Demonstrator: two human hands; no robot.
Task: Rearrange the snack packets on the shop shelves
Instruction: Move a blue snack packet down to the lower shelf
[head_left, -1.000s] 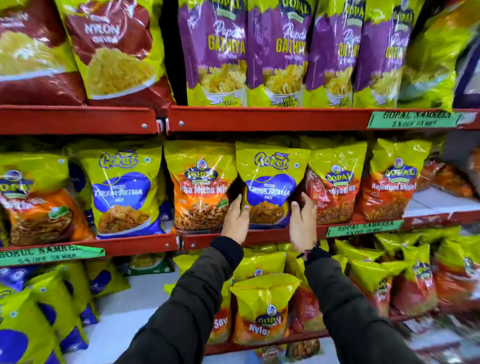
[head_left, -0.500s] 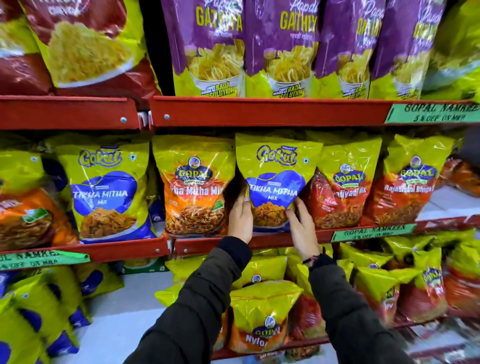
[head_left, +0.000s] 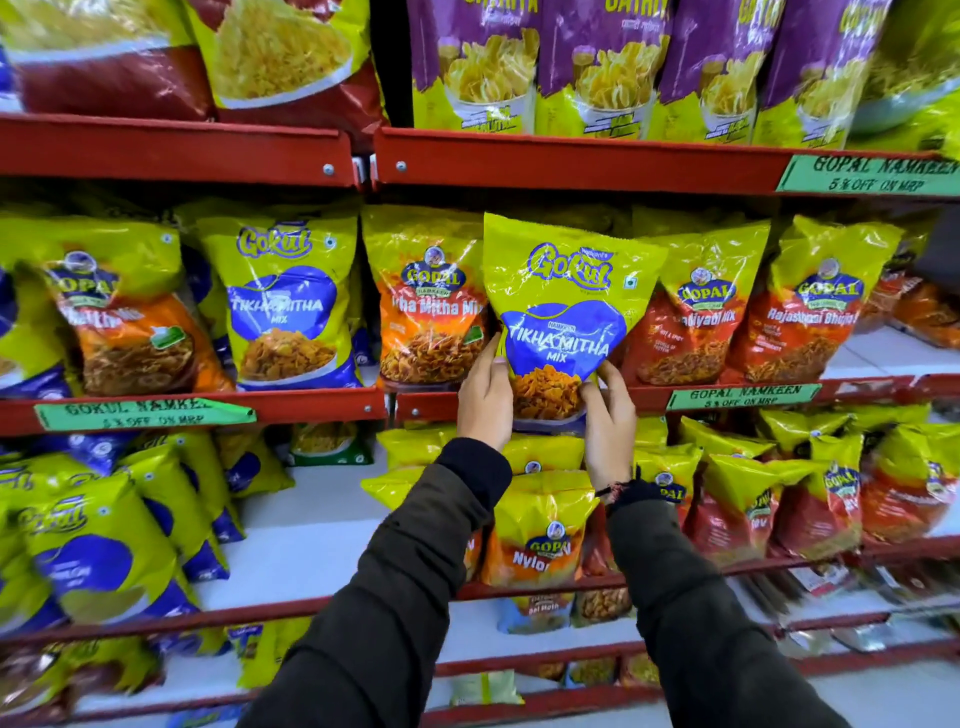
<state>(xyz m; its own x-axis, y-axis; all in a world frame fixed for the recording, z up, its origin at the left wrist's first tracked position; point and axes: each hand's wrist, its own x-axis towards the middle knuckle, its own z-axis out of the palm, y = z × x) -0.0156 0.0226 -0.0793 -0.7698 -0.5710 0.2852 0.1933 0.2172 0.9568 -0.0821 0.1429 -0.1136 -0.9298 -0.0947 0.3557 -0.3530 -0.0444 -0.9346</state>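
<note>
A yellow and blue Gokul Tikha Mitha Mix packet (head_left: 566, 312) is held upright in front of the middle red shelf (head_left: 644, 397), its bottom out over the shelf's front lip. My left hand (head_left: 484, 396) grips its lower left edge. Its lower right edge sits in my right hand (head_left: 609, 422). An orange Gopal Tikha Mitha packet (head_left: 426, 306) stands just to its left, and a red Gopal packet (head_left: 696, 317) just to its right. A second Gokul Tikha Mitha Mix packet (head_left: 283, 306) stands further left on the same shelf.
Purple Gathiya packets (head_left: 597, 67) fill the top shelf, and red-and-yellow packets (head_left: 270, 57) sit at its left. Below my hands, yellow Gopal packets (head_left: 540, 525) crowd the lower shelf, with blue Gokul packets (head_left: 104, 545) at lower left. Green price labels (head_left: 743, 397) hang on the shelf edges.
Both hands closed on the Gokul packet's lower edges and drew it forward and slightly up, out of the row. The view moved closer to the shelf.
</note>
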